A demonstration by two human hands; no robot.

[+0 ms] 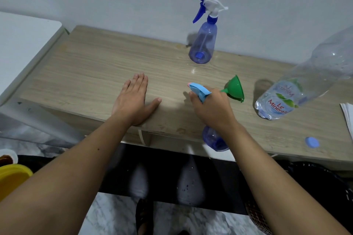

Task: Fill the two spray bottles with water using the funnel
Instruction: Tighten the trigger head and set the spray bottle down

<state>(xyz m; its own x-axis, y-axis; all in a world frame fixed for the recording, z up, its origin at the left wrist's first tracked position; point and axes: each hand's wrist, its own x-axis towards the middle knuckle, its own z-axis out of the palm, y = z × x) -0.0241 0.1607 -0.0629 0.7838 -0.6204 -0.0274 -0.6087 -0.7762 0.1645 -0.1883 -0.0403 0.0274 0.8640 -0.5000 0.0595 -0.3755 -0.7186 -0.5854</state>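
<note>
Honestly, the sketchiest bit is where the near spray bottle (214, 139) sits: right at the near edge of the table (86, 63), base about flush with the lip, and the right hand (212, 108) is wrapped around its neck just under the light blue trigger head (199, 90). If that head gets twisted off with only one hand on it, my guess is the bottle skids or tips over the edge, since it's light, thin translucent blue plastic. The left hand (133, 99) lies flat and open on the table, palm down, holding nothing, so it isn't steadying anything. The green funnel (234, 88) lies tipped on its side just beyond the right hand, a smooth, hard plastic cone that'll roll if bumped. The big water bottle (282, 99) at the right is uncapped, soft crinkly clear plastic with only a little water, leaning in this view; knock it and it spills. Its blue cap (312, 142) lies loose near the edge. The far spray bottle (203, 44) stands upright by the wall, cone-shaped, white-and-blue head on, looks empty. The table top is a smooth wood-grain laminate, slippery I'd guess.
</note>
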